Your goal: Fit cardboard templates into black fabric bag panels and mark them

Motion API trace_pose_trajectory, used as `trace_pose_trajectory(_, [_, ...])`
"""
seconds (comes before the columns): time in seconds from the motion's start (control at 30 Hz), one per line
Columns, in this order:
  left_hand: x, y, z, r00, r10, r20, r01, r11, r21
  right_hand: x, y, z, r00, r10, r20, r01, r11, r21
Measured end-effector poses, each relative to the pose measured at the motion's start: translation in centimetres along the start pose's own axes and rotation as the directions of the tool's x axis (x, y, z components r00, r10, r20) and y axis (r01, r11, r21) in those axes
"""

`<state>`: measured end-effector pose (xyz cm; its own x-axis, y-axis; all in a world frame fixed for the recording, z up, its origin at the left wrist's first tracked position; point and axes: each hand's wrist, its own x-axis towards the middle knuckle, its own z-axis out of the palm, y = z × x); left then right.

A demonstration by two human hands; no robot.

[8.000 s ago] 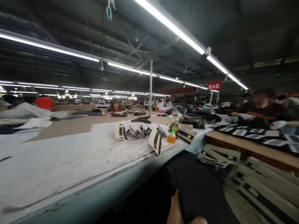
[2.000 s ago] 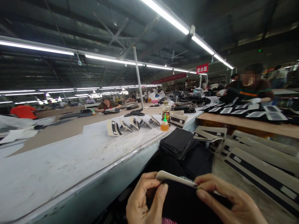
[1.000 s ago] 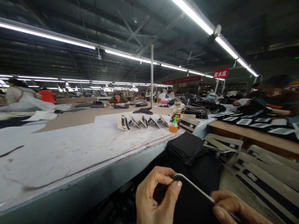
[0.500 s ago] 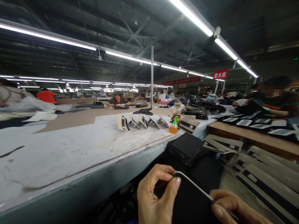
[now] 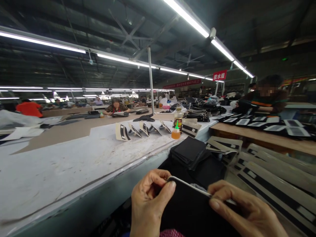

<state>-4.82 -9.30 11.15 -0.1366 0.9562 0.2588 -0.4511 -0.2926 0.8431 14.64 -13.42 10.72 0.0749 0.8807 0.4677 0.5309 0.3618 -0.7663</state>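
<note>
A black flat piece (image 5: 190, 207) with a pale edge hangs between my two hands, low in the view. My left hand (image 5: 150, 197) pinches its upper left corner between thumb and forefinger. Further along the same edge, my right hand (image 5: 239, 204) grips it with thumb and fingers. The pale strip (image 5: 187, 185) runs along the edge from one hand to the other. Just beyond, a stack of black square pieces (image 5: 189, 149) lies beside the table. What the lower part of the piece rests on is too dark to tell.
On the white table (image 5: 74, 168) stand an orange glue bottle (image 5: 175, 131) with a green tip, a jar (image 5: 178, 117) and several curved pale pieces (image 5: 122, 132). Large beige panels with black strips (image 5: 274, 187) lie at right. A co-worker (image 5: 266, 95) stands behind another bench.
My right hand has come up and further into view along the piece's edge. My left hand keeps its pinch at the corner. The camera view has turned slightly right.
</note>
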Motion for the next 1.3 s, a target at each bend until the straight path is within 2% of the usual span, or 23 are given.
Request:
trace_pose_trajectory(0.1, [0.1, 0.6, -0.1, 0.999, -0.033, -0.016, 0.032, 0.999, -0.005, 0.2, -0.4, -0.3, 0.999, -0.031, -0.015, 0.031, 0.999, -0.019])
trace_pose_trajectory(0.23, [0.4, 1.1, -0.4, 0.997, -0.059, 0.056, 0.046, 0.977, 0.207, 0.6, -0.7, -0.7, 0.998, -0.058, 0.034, 0.06, 0.996, -0.066])
trace_pose_trajectory(0.33, [0.4, 1.3, -0.6, 0.986, 0.005, 0.168, -0.057, 0.951, 0.305, 1.0, -0.7, -1.0, 0.996, -0.072, 0.06, 0.076, 0.995, -0.067])
trace_pose_trajectory(0.43, [0.2, 1.2, -0.8, 0.969, 0.049, 0.244, -0.117, 0.955, 0.274, 1.2, -0.9, -1.0, 0.995, -0.076, 0.058, 0.078, 0.996, -0.036])
trace_pose_trajectory(0.63, [-0.2, 1.2, -1.6, 0.92, -0.155, 0.359, 0.095, 0.979, 0.179, 1.1, -1.5, -0.9, 0.993, -0.03, 0.112, 0.033, 0.999, -0.019])
trace_pose_trajectory(0.8, [-0.7, 1.7, -1.5, 0.938, -0.194, 0.288, 0.161, 0.978, 0.135, 1.0, -1.3, -0.8, 0.99, -0.009, 0.137, 0.009, 1.0, -0.003])
trace_pose_trajectory(0.97, [-0.9, 2.0, -1.2, 0.913, -0.27, 0.304, 0.259, 0.963, 0.078, 0.7, -1.2, -0.8, 0.989, 0.007, 0.151, -0.01, 1.0, 0.019])
trace_pose_trajectory(1.1, [-0.9, 2.0, -1.0, 0.906, -0.282, 0.316, 0.297, 0.955, -0.002, 0.7, -1.4, -0.9, 0.988, 0.002, 0.157, -0.006, 1.0, 0.025])
trace_pose_trajectory(1.3, [-0.6, 0.7, -1.5, 0.879, -0.334, 0.34, 0.38, 0.922, -0.077, 1.1, -1.0, -0.8, 0.987, -0.029, 0.158, 0.026, 0.999, 0.02])
